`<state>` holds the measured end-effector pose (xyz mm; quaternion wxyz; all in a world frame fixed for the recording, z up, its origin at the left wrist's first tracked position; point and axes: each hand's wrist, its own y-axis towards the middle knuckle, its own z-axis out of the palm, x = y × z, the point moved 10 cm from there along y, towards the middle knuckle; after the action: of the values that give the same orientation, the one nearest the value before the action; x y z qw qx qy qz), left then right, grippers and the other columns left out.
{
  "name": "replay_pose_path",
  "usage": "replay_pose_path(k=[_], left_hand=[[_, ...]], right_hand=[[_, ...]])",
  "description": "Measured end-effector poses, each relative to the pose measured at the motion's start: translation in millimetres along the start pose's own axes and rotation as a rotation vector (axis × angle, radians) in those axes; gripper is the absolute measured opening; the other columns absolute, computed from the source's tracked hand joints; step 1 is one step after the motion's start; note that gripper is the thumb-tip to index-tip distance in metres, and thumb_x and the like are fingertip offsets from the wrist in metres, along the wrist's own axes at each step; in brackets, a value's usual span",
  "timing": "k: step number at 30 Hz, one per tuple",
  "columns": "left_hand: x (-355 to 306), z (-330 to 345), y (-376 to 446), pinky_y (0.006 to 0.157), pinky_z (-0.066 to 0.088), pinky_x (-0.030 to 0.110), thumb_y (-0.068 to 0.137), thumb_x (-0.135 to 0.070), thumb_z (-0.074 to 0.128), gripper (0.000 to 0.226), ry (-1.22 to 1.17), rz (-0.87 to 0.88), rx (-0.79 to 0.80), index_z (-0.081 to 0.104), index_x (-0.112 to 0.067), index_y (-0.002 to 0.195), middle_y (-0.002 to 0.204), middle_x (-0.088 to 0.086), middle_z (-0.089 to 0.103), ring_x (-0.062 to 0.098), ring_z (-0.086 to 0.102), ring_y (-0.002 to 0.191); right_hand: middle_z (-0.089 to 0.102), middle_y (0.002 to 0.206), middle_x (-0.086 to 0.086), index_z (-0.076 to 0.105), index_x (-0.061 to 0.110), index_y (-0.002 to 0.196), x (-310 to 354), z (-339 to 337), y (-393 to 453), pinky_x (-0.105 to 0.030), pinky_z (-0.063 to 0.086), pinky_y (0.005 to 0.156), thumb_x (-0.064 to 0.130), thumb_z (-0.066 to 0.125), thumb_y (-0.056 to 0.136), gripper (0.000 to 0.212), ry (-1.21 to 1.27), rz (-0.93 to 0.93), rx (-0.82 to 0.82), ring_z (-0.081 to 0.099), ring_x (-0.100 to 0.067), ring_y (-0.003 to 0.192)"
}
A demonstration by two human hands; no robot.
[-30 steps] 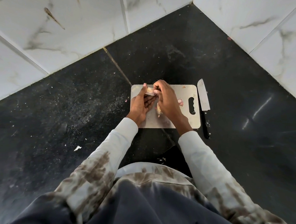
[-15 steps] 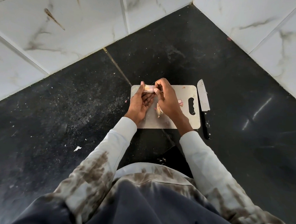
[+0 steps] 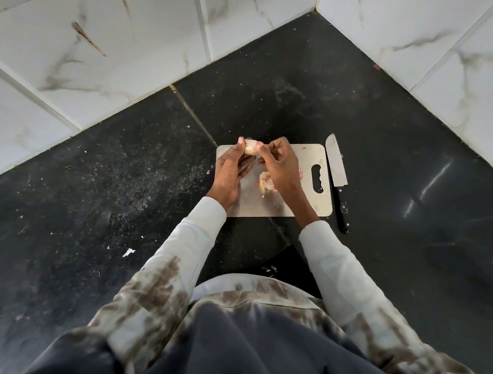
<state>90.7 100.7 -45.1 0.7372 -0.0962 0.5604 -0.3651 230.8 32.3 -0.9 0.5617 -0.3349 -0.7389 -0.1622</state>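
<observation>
Garlic clove [image 3: 250, 148] pinched above far edge of board [image 3: 309, 156]

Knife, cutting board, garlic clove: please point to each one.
knife [image 3: 336, 162], head view, middle of the blade.
cutting board [image 3: 308, 155], head view, bare far right corner.
garlic clove [image 3: 250, 148], head view, its visible pale middle.

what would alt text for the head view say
A person's left hand and right hand pinch a garlic clove above a metal cutting board on a black counter. Another garlic piece lies on the board; a knife lies beside it.
</observation>
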Motion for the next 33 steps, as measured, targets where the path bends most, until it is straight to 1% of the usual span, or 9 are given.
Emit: replay_pose_path(k=[2,7,13,16,21,25,28,30,33], left_hand=[[2,1,0,0.112,0.055,0.043,0.107,-0.035,0.064,0.028,-0.008,0.003,-0.002,0.075,-0.015,0.122,0.122,0.007,0.079,0.019,0.077,0.114],[-2,3,-1,0.112,0.055,0.042,0.108,-0.032,0.062,0.021,-0.009,0.016,-0.002,0.076,-0.017,0.112,0.115,0.005,0.081,0.018,0.077,0.110],[3,-2,1,0.113,0.054,0.045,0.107,-0.028,0.065,0.019,-0.001,0.013,-0.016,0.077,-0.015,0.110,0.121,0.010,0.078,0.021,0.074,0.114],[4,-2,3,0.114,0.053,0.045,0.105,-0.029,0.068,0.023,0.020,0.018,-0.002,0.078,-0.010,0.113,0.120,0.013,0.079,0.025,0.074,0.117],[3,-2,0,0.112,0.055,0.041,0.105,-0.029,0.067,0.021,0.054,0.031,0.008,0.080,-0.013,0.105,0.105,0.004,0.083,0.015,0.078,0.103],[-1,3,3,0.114,0.053,0.049,0.103,-0.037,0.070,0.036,0.207,0.074,0.084,0.076,-0.008,0.123,0.120,0.011,0.079,0.026,0.075,0.117],[-9,9,1,0.111,0.056,0.051,0.090,-0.046,0.083,0.050,0.395,0.155,0.120,0.074,-0.016,0.129,0.125,0.005,0.077,0.025,0.072,0.121],[-16,9,2,0.109,0.058,0.045,0.088,-0.037,0.087,0.050,0.415,0.211,0.094,0.073,-0.017,0.131,0.124,0.003,0.077,0.021,0.072,0.120],[-24,7,4,0.106,0.060,0.042,0.089,-0.025,0.087,0.045,0.418,0.264,0.057,0.071,-0.011,0.130,0.123,0.005,0.077,0.019,0.074,0.117]], right_hand=[[0.067,0.103,0.002,0.056,0.016,0.112,0,1,1,-0.028,0.060,0.088,0.037,0.071,0.098,0.030,0.009,-0.006,0.000,0.069,-0.018,0.097],[0.070,0.111,-0.004,0.058,0.012,0.118,1,-1,1,-0.030,0.061,0.091,0.031,0.074,0.096,0.034,0.017,-0.026,-0.001,0.070,-0.020,0.101],[0.070,0.112,-0.001,0.058,0.010,0.120,0,-6,0,-0.015,0.054,0.083,0.025,0.076,0.095,0.034,-0.022,-0.015,-0.029,0.067,-0.012,0.095],[0.070,0.115,-0.002,0.056,0.014,0.123,-4,-4,1,-0.026,0.060,0.088,0.028,0.076,0.094,0.038,-0.056,0.017,-0.026,0.069,-0.016,0.100],[0.072,0.118,0.000,0.062,0.017,0.123,-9,-3,1,-0.037,0.063,0.092,0.031,0.078,0.093,0.037,-0.088,0.057,-0.026,0.071,-0.017,0.102],[0.075,0.108,0.003,0.070,0.017,0.116,-11,-10,-3,-0.039,0.064,0.089,0.030,0.079,0.092,0.029,-0.065,0.062,-0.072,0.072,-0.014,0.098],[0.075,0.103,0.006,0.071,0.019,0.112,-11,-15,-5,-0.038,0.064,0.088,0.033,0.080,0.090,0.028,-0.040,0.061,-0.097,0.072,-0.012,0.096],[0.075,0.104,0.006,0.071,0.019,0.112,-9,-15,-4,-0.037,0.064,0.088,0.034,0.080,0.090,0.028,-0.059,0.051,-0.092,0.072,-0.013,0.097],[0.075,0.103,0.005,0.071,0.017,0.113,-4,-17,-3,-0.029,0.063,0.086,0.034,0.080,0.090,0.030,-0.076,0.035,-0.089,0.072,-0.011,0.094]])
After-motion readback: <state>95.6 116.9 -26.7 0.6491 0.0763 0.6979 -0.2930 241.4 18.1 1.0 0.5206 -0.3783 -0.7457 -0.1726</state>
